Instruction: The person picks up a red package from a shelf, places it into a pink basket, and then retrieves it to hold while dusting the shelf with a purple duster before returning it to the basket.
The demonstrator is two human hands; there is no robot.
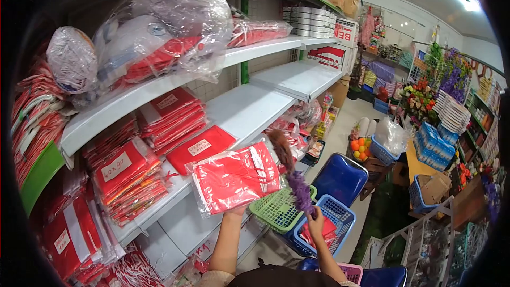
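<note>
My left hand (pixel 236 211) is raised under a plastic-wrapped pack of folded red cloth (pixel 234 178) with white stripes, its fingers mostly hidden behind the pack. In my right hand (pixel 315 224) is a fluffy duster (pixel 299 191), purple near the grip and brown at the far end, tilted up toward the shelf edge. Just behind the pack, a flat red packet (pixel 202 149) with a handwritten label lies on the white shelf (pixel 244 109). To its left are stacks of similar red packs, one labelled 60x90 (pixel 117 166).
Below my hands stand a green basket (pixel 276 210) and a blue basket (pixel 342 215) with red packs inside. A blue chair (pixel 345 178) is behind them. A large clear plastic bag (pixel 170 16) sits on the upper shelf (pixel 127 98). Artificial flowers (pixel 419 98) crowd the far right.
</note>
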